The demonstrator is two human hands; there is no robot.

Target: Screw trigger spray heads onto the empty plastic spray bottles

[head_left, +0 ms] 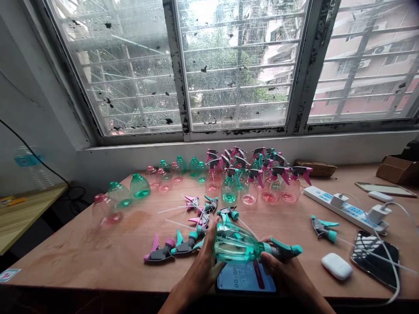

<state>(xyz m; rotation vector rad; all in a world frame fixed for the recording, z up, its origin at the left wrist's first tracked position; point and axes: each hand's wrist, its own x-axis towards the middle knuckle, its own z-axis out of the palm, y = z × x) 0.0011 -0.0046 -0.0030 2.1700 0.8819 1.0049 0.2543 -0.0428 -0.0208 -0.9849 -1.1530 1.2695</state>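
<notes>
A clear green spray bottle (234, 245) lies on its side in the air near the table's front edge. My left hand (208, 257) is wrapped around the bottle's base end. At the neck, my right hand (277, 269) pinches the teal collar of the grey-and-teal spray head (285, 250), which sits on the bottle's mouth. Whether the collar is fully tightened I cannot tell. Below the bottle lies a lit phone (245, 281) with a timer on screen. Loose spray heads, including a pink-and-grey one (160, 252) and a teal-and-grey one (188, 245), lie left of my left hand.
Bottles without heads, such as a green one (140, 186) and a pink one (106, 211), stand at left and back. Several bottles with heads (250, 192) crowd the back middle. To the right are a power strip (347, 209), earbud case (337, 266), dark phone (376, 257) and cables.
</notes>
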